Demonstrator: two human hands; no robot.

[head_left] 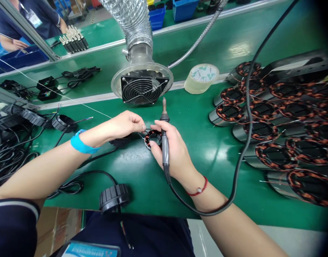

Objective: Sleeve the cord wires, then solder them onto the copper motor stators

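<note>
My right hand (176, 151) holds a soldering iron (165, 150) with its tip pointing away from me, towards the fan. The thumb of the same hand rests at a small motor stator (147, 140) with copper windings, partly covered by my fingers. At the stator's left edge my left hand (126, 125) is closed in a pinch on a thin wire (148, 129). A white strand (73, 100) runs from the upper left to behind this hand. Under the left hand sits a black part (121, 141), mostly hidden.
Several wound stators (276, 155) stand in rows at the right. Ahead are a fume extractor fan (142, 90) and a tape roll (201, 80). Black cables (11, 157) crowd the left. A black ribbed cap (114, 196) lies at the front edge. A person (32, 25) sits across the bench.
</note>
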